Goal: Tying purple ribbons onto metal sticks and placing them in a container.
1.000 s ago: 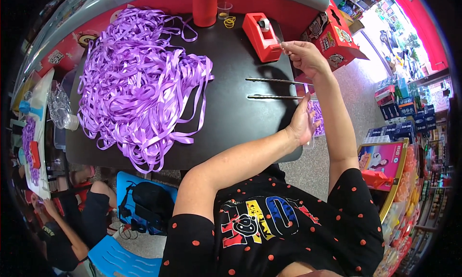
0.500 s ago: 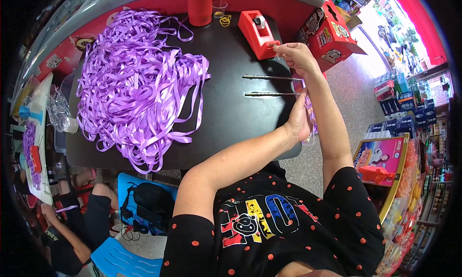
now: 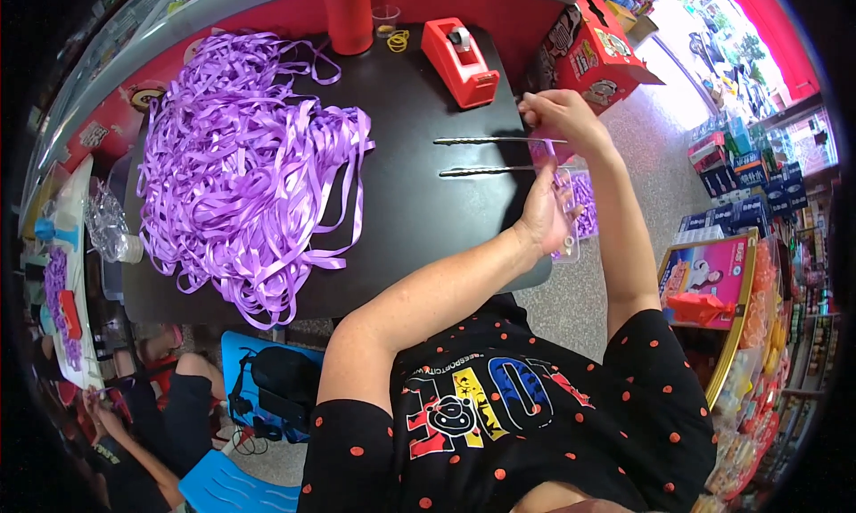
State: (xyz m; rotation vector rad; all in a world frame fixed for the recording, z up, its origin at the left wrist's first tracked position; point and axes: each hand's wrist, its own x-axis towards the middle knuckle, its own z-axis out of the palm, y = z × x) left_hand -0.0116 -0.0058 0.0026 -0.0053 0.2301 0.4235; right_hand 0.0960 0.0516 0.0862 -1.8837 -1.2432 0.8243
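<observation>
My left hand (image 3: 544,211) is at the table's right edge, its thumb against a short purple ribbon (image 3: 546,149) at two thin metal rods (image 3: 486,141). The rods lie side by side, their free ends pointing left over the black tabletop. Just above the ribbon, my right hand (image 3: 571,120) has its thumb and fingers pinched together; anything between them is too small to make out. A red tape dispenser (image 3: 462,65) stands left of that hand, apart from it. A large tangled heap of purple ribbon (image 3: 250,165) covers the left of the table.
Beside the table's right edge, a clear plastic box (image 3: 584,205) holds small purple pieces. At the back are a red cylinder (image 3: 348,18), a clear cup (image 3: 385,18) and yellow rubber bands (image 3: 399,41). A red carton (image 3: 596,53) stands beyond. Another person (image 3: 169,415) sits lower left.
My right hand has left the tape dispenser's front edge and come down and right, toward the ribbon at the rods. My left hand stays at the rods. The view has shifted slightly.
</observation>
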